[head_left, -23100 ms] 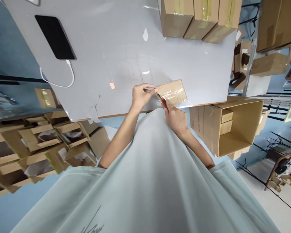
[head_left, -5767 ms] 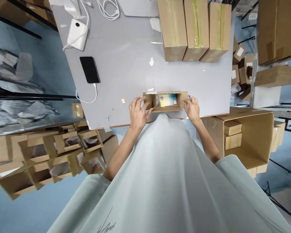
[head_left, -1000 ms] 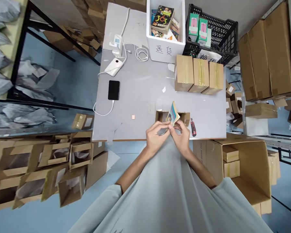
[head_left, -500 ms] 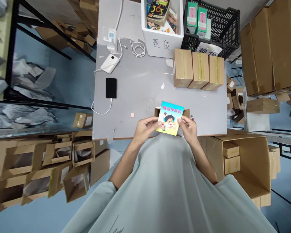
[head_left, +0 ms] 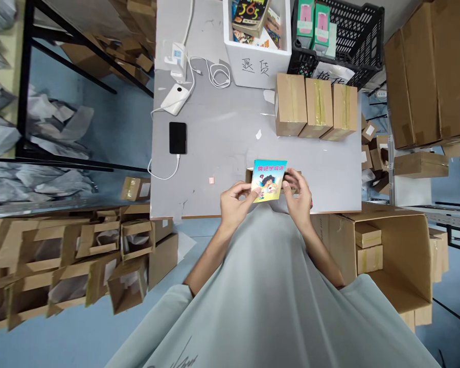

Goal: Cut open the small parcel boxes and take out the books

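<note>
A thin booklet [head_left: 269, 179] with a blue-to-yellow cover, pink lettering and a cartoon child is held up at the table's front edge. My left hand [head_left: 236, 204] grips its lower left side, thumb on the cover. Close by the booklet's right edge is my right hand [head_left: 298, 199], its thumb and slightly blurred fingers apart. Whether its thumb still touches the edge is hard to make out. Behind the booklet, a small cardboard box [head_left: 249, 175] is mostly hidden.
Three taped cartons [head_left: 318, 110] stand at the table's right, before a white bin [head_left: 258, 71] of books and a black crate [head_left: 360, 43]. A black phone [head_left: 178, 138], white power bank [head_left: 175, 99] and cables lie left. Open cartons [head_left: 130, 283] fill the floor at left.
My right hand's fingers have loosened and spread at the booklet's right edge, where they gripped it before. My left hand keeps its hold, and the booklet has tilted slightly.
</note>
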Demonstrator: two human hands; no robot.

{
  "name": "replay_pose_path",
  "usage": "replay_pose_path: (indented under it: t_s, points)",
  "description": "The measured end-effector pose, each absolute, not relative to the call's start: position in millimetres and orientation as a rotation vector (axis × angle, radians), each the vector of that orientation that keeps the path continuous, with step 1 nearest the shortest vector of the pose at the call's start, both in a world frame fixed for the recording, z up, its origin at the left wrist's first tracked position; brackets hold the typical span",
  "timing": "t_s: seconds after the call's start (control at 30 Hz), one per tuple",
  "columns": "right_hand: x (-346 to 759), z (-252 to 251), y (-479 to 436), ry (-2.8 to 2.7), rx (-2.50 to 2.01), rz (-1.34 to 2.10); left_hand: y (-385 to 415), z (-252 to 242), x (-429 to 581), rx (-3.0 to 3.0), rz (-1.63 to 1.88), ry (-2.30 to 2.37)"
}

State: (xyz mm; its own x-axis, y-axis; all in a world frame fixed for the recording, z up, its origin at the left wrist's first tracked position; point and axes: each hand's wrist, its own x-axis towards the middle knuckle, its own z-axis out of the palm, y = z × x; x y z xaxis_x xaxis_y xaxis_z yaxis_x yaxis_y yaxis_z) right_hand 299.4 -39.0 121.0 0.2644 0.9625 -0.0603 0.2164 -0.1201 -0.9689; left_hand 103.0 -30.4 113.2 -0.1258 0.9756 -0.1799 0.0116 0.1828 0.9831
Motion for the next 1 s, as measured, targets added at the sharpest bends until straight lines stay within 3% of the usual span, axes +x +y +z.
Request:
replay_pose_path:
  t_s: [0.1,0.23,0.63,0.83,1.0]
  points:
    - [293,127,-44,-1.211,-1.562,0.894,-31,115,106,1.158,1.276,1.507]
    - [273,128,-54,-1.253,-1.467,1.129,-35,117,112,1.328,1.345,1.550]
    - [278,108,-48,-0.991,-1.480,1.239,-45,99,120,1.674,1.136,1.327]
    - [299,105,-48,-0.942,-1.417,1.399,-28,107,98,1.301,1.131,1.537]
    - [306,105,-47,-0.900,-1.415,1.447,-23,117,89,0.915,0.891,1.273]
